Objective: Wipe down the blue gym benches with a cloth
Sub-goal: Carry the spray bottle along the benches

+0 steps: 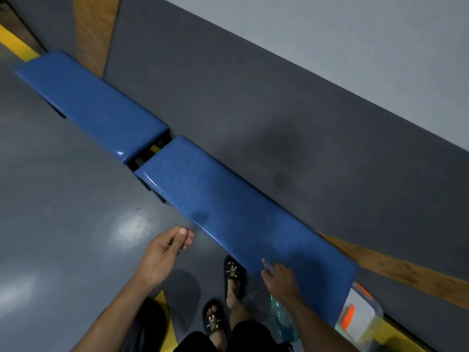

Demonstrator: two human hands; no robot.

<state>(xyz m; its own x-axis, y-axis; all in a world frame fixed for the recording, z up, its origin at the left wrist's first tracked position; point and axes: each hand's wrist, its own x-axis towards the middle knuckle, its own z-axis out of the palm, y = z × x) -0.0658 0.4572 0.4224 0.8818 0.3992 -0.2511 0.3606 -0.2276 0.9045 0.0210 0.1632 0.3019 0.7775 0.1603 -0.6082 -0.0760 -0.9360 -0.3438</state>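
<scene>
Two blue padded benches stand end to end along a grey wall. The near bench runs from the centre to the lower right; the far bench lies at the upper left. My left hand hovers over the floor just left of the near bench's front edge, its fingers curled loosely around nothing. My right hand is at the near bench's front edge, gripping the top of a clear green spray bottle that hangs below it. No cloth is visible.
A clear plastic container with orange parts sits past the near bench's right end. A narrow gap separates the benches. My sandalled feet stand on the glossy grey floor. Yellow floor markings show at the upper left.
</scene>
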